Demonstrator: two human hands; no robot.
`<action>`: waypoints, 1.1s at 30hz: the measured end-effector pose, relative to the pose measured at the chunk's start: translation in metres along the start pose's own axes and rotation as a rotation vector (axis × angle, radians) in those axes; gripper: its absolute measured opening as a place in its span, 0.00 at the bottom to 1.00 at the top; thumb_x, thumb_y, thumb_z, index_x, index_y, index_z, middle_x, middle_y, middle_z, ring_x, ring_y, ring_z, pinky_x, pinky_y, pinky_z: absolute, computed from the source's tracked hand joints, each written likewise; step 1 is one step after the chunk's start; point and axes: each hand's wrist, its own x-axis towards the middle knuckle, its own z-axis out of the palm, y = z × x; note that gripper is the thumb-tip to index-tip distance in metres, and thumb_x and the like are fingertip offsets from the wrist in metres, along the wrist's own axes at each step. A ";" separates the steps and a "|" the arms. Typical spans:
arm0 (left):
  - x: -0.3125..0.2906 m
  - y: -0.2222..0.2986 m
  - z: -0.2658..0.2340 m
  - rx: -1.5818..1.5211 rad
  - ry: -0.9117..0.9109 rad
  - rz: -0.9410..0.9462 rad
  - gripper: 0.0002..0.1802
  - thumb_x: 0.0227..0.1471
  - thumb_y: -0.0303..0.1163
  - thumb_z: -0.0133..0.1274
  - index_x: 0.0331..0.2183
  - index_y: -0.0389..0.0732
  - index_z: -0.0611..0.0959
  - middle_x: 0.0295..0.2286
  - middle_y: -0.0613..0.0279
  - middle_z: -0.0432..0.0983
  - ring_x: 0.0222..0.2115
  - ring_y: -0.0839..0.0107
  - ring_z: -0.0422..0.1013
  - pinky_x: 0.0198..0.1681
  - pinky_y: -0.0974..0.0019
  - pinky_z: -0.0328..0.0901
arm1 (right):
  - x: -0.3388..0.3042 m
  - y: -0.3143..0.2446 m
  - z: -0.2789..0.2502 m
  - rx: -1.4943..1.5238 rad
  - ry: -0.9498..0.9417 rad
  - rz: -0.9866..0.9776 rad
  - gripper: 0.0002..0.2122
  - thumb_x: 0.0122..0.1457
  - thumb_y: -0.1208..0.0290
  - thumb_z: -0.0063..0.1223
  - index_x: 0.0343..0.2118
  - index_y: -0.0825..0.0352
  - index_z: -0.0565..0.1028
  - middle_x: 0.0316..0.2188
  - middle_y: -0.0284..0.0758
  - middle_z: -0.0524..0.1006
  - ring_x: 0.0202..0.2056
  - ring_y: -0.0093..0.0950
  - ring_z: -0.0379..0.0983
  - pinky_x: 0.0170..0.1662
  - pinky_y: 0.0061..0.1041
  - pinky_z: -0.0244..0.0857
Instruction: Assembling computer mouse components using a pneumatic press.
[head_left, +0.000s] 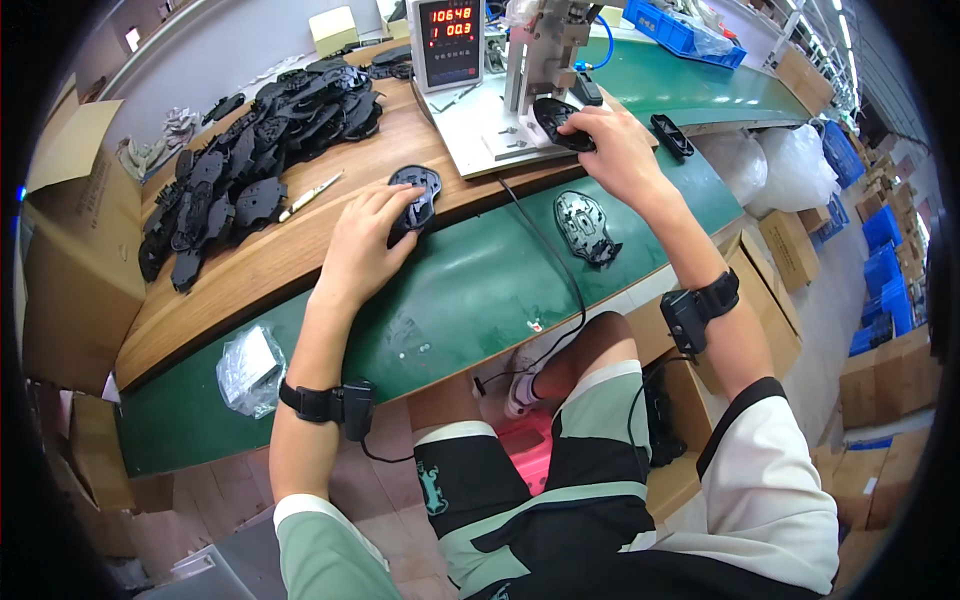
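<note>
My left hand (368, 238) grips a black plastic shell (424, 186) shaped like part of a computer mouse, fingers over its top and thumb at its near side, at the edge of the wooden board (300, 235). With thumb and fingers, my right hand (618, 148) holds another black mouse-shaped shell (550, 118) at the base plate of a small metal press (540, 60). A similar shell (587, 228) with a shiny grey face lies on the green mat (440, 290) between my forearms. Just right of my right hand is a small black tray-like part (672, 136).
A heap of black plastic parts (270, 140) covers the board's left, with a white pen-like tool (312, 196) beside it. Behind stands a counter box (447, 45) with red digits. A black cable (545, 240) crosses the mat. A clear plastic bag (250, 372) lies front left.
</note>
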 end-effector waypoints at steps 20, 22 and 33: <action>0.001 0.003 0.002 -0.092 0.061 -0.080 0.30 0.53 0.17 0.47 0.59 0.35 0.71 0.50 0.37 0.74 0.54 0.41 0.69 0.60 0.47 0.64 | 0.002 0.007 0.008 -0.007 0.008 -0.001 0.15 0.47 0.82 0.57 0.40 0.64 0.83 0.41 0.38 0.83 0.46 0.43 0.79 0.51 0.42 0.72; 0.002 0.006 0.001 -0.097 0.036 -0.086 0.30 0.53 0.17 0.47 0.59 0.35 0.71 0.51 0.37 0.74 0.55 0.41 0.69 0.60 0.47 0.64 | 0.002 0.007 0.004 -0.012 -0.005 0.008 0.15 0.47 0.82 0.57 0.40 0.65 0.83 0.40 0.39 0.83 0.47 0.43 0.78 0.51 0.41 0.72; 0.001 0.005 0.003 -0.136 0.058 -0.120 0.25 0.60 0.21 0.51 0.59 0.38 0.72 0.49 0.39 0.77 0.53 0.41 0.71 0.56 0.47 0.66 | 0.002 -0.002 0.005 -0.035 0.010 0.017 0.15 0.46 0.84 0.57 0.39 0.66 0.83 0.42 0.40 0.83 0.46 0.45 0.78 0.53 0.41 0.71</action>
